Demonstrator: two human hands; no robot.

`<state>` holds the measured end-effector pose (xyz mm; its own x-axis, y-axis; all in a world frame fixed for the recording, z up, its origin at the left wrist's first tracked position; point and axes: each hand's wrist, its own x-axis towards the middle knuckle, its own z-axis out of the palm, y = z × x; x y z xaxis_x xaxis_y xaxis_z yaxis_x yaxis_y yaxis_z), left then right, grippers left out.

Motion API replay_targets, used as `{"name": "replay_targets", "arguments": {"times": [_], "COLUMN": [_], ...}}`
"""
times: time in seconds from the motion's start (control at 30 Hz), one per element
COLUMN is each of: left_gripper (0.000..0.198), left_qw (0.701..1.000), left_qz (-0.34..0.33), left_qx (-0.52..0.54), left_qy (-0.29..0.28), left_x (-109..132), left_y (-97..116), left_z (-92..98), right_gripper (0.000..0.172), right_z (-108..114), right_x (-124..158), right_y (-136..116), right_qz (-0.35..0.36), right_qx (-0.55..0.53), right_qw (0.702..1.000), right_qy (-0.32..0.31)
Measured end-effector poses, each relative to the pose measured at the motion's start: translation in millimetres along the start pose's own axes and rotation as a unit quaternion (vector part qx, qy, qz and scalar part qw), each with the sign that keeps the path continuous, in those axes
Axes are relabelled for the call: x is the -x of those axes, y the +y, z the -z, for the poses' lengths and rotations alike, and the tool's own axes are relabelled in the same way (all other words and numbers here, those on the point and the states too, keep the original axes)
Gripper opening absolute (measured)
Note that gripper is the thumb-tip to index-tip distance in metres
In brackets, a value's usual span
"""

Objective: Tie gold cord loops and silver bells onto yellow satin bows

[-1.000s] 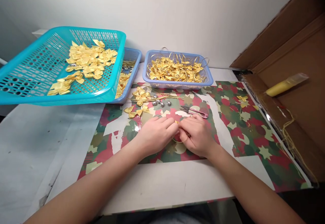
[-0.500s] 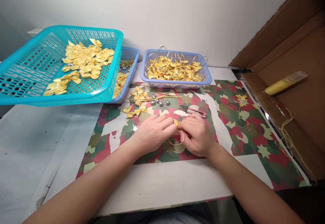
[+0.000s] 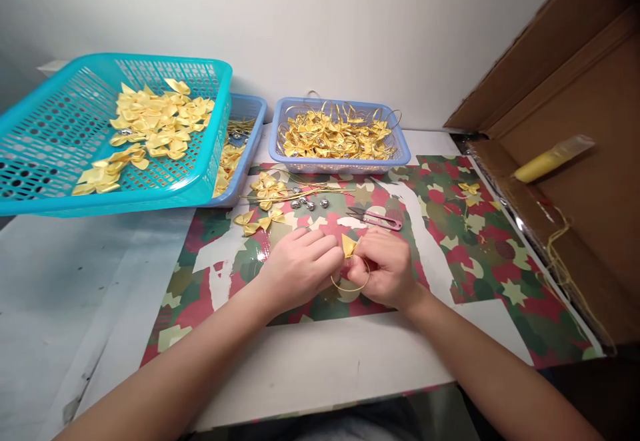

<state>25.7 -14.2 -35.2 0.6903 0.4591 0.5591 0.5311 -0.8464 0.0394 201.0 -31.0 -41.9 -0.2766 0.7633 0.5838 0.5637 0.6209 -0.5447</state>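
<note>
My left hand point(image 3: 305, 264) and my right hand point(image 3: 384, 264) meet over the patterned sheet, both with curled fingers. Between them shows a yellow ribbon bow point(image 3: 349, 246), partly covered by the fingers. A loop of gold cord point(image 3: 351, 290) hangs below the bow, its ends running into both hands. Just beyond my right hand lie pink-handled thread snips point(image 3: 377, 218). Silver bells point(image 3: 311, 205) and gold cords point(image 3: 330, 192) rest farther off, beside loose yellow bows point(image 3: 267, 186). The fingertips are mostly hidden.
A turquoise basket point(image 3: 220, 114) of yellow bows sits at left, overlapping a blue basket point(image 3: 254, 141). Another blue basket point(image 3: 340, 162) holds bows with cord loops. At right stands a cardboard wall point(image 3: 590, 228) with a yellow tube point(image 3: 547, 161).
The bow between my hands shows more, with a yellow ribbon end now standing up. My hands stay close together around the cord loop. The whole view has shifted slightly.
</note>
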Motion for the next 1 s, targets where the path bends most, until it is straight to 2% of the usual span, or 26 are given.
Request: {"name": "replay_targets", "arguments": {"times": [0.1, 0.2, 0.27, 0.33, 0.37, 0.43, 0.5, 0.6, 0.67, 0.7, 0.8, 0.9, 1.0], "left_gripper": [0.027, 0.025, 0.018, 0.009, 0.015, 0.027, 0.023, 0.017, 0.02, 0.021, 0.024, 0.023, 0.02], "left_qw": [1.0, 1.0, 0.997, 0.976, 0.952, 0.882, 0.803, 0.689, 0.635, 0.618, 0.606, 0.618, 0.613], "left_qz": [0.008, 0.022, 0.057, 0.119, 0.16, 0.244, 0.313, 0.375, 0.397, 0.404, 0.423, 0.456, 0.472], "left_qx": [-0.006, 0.005, 0.059, 0.181, 0.257, 0.399, 0.502, 0.602, 0.637, 0.649, 0.658, 0.638, 0.634], "left_qy": [0.02, 0.017, -0.004, -0.033, -0.043, -0.051, -0.072, -0.151, -0.18, -0.182, -0.144, -0.06, 0.005], "left_x": [0.0, 1.0, 1.8, 2.6, 2.9, 3.1, 2.6, 0.9, -0.3, -0.7, -1.0, -0.8, -1.9], "left_y": [2.3, 3.5, 2.7, 0.3, -1.3, -4.1, -4.9, -2.0, -0.1, 0.3, -1.3, -2.7, -0.6], "left_z": [-2.1, -2.1, 0.7, 5.2, 7.5, 10.8, 11.8, 9.9, 8.0, 7.1, 4.9, 3.1, 2.1], "right_gripper": [0.028, 0.029, 0.029, 0.026, 0.025, 0.023, 0.021, 0.019, 0.02, 0.019, 0.017, 0.014, 0.018], "right_z": [1.5, 1.8, 2.6, 4.8, 6.3, 9.5, 11.8, 12.9, 12.7, 12.7, 13.7, 14.0, 10.4], "right_x": [-0.1, 0.2, 0.0, -0.8, -1.3, -2.5, -3.6, -4.9, -5.1, -5.0, -3.7, -1.1, 1.6], "right_y": [-1.3, -0.9, 0.8, 3.7, 5.4, 8.5, 10.2, 9.3, 7.9, 7.3, 6.4, 4.5, 0.0], "right_qz": [0.0, 0.002, 0.004, 0.015, 0.027, 0.061, 0.093, 0.121, 0.126, 0.125, 0.095, 0.049, 0.045], "right_qx": [-0.011, -0.024, -0.034, -0.033, -0.03, -0.022, -0.015, -0.006, -0.009, -0.014, -0.028, -0.035, -0.031], "right_qw": [1.0, 0.999, 0.999, 0.999, 0.999, 0.997, 0.992, 0.983, 0.981, 0.982, 0.99, 0.998, 0.998], "right_qy": [0.013, 0.022, 0.02, 0.005, -0.009, -0.044, -0.085, -0.135, -0.146, -0.143, -0.1, -0.034, -0.019]}}
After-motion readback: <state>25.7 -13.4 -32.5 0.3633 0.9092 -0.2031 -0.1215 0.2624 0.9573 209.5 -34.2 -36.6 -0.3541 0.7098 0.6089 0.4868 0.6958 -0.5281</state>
